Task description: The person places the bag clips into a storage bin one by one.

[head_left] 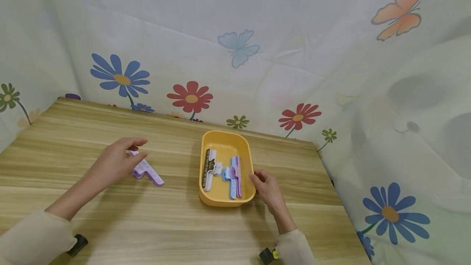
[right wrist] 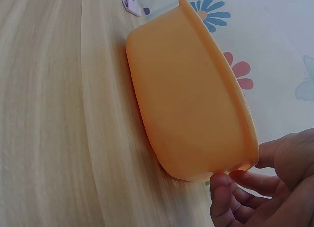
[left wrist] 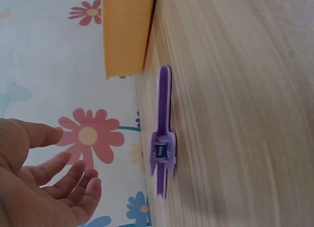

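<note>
A purple long-jawed plastic clip (head_left: 151, 174) with a spring (left wrist: 161, 150) lies on the wooden table. Just above it is my left hand (head_left: 117, 162), its fingers loosely spread and apart from the clip in the left wrist view (left wrist: 46, 175). My right hand (head_left: 270, 188) pinches the right rim of a yellow plastic bin (head_left: 225, 204), thumb at the rim and fingers against the outer wall (right wrist: 191, 99). Inside the bin lie a dark patterned clip (head_left: 207, 169), a white clip (head_left: 210, 177), a light blue clip (head_left: 233, 183) and another purple clip (head_left: 238, 175).
The bin stands on the wood-grain table (head_left: 165, 228), toward its back edge. Behind and beside the table hangs a pale cloth (head_left: 176, 23) printed with flowers and butterflies. A small purple object (head_left: 72, 96) shows at the back left corner.
</note>
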The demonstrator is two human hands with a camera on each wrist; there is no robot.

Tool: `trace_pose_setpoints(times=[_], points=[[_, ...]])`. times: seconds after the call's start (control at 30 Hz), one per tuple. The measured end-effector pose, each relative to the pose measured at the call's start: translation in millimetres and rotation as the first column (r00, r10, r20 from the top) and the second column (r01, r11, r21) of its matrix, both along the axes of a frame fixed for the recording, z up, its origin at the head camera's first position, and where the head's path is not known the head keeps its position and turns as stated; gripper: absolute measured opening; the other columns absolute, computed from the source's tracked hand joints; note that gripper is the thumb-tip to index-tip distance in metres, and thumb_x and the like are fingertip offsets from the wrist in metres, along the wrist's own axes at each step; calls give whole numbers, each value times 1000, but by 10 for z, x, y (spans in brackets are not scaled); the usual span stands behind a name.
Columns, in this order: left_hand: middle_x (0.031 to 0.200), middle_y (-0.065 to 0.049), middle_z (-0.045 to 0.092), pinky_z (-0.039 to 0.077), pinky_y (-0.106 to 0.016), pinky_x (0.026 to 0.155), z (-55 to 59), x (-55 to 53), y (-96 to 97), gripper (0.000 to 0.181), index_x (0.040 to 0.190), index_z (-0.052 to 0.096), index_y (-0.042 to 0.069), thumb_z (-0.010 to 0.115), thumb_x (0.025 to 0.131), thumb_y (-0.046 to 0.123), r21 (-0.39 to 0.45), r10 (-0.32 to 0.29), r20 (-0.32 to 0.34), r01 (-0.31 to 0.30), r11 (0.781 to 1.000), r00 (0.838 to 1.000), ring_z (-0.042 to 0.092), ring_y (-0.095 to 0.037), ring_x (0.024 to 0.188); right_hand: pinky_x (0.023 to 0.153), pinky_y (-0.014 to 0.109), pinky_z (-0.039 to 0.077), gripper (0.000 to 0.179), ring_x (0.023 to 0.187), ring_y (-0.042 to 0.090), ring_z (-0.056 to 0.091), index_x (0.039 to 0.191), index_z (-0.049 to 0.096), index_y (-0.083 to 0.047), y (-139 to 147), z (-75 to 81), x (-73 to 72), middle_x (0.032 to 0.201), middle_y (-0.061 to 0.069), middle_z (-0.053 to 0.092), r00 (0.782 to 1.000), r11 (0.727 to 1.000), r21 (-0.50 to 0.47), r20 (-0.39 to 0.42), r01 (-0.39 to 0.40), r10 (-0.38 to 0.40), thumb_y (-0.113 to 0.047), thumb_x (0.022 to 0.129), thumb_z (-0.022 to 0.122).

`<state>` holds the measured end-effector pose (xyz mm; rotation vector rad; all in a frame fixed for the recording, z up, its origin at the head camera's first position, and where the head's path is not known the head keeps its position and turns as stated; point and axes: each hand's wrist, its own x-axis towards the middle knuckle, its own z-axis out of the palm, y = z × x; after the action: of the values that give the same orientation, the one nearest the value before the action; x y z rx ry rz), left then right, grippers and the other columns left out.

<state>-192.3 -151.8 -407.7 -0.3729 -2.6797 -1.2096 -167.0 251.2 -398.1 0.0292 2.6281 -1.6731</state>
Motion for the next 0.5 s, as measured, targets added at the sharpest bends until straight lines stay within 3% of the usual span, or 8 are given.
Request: trace_pose_setpoints(times=[0.3, 0.5], points=[[130, -36, 56, 54, -59, 85, -125, -9, -63, 48, 136, 57, -13, 68, 100, 16, -16, 25, 73, -24, 1000, 997, 60, -47, 109, 72, 41, 60, 32, 84, 27, 65, 127, 61, 17, 9, -16, 7, 105, 30, 66, 1000, 1000, -1, 3, 1, -1, -4, 104, 58], [126, -37, 59, 48, -65, 92, -213, -8, -88, 46, 133, 58, -15, 68, 98, 13, -23, 42, 77, -41, 999, 996, 58, -51, 114, 74, 43, 60, 32, 87, 30, 65, 127, 61, 17, 2, -13, 1, 106, 30, 66, 1000, 1000, 5, 0, 3, -3, -4, 104, 58]])
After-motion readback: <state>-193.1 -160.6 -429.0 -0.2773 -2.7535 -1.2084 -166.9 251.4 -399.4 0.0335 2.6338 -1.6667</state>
